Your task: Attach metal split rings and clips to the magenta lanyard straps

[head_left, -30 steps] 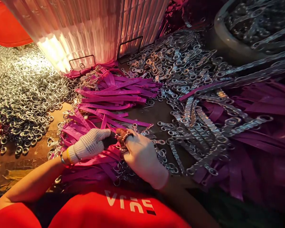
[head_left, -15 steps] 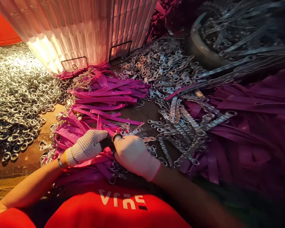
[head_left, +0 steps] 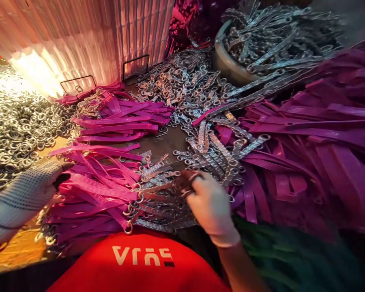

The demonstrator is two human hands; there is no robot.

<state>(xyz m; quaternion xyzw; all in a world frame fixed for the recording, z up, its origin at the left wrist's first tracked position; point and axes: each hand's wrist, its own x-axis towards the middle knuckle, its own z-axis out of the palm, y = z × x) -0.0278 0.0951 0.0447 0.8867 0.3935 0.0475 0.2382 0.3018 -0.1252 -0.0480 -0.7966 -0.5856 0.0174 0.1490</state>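
My left hand (head_left: 24, 196), in a white dotted glove with dark fingertips, is at the left, its fingers closed at the end of a pink strap (head_left: 100, 190). That strap runs rightward to a metal ring (head_left: 140, 198), where a flat silver chain (head_left: 161, 187) joins on. The chain leads to my right hand (head_left: 211, 205), gloved in white and slightly blurred, with its dark fingertips pinched together at the chain's far end. Beneath the stretched piece lie several more pink straps (head_left: 88, 221) with rings and chains attached.
Silver rings (head_left: 18, 129) are heaped at the left, short chains (head_left: 197, 85) at the back. Loose pink straps (head_left: 328, 162) cover the right side. A round tub (head_left: 228, 61) of chains stands at the back right, beside a translucent ribbed panel (head_left: 91, 40) with wire handles.
My hands have moved from close together in the middle to wide apart, left hand leftward, right hand rightward. A strap and chain now stretch between them. The view has shifted to the right.
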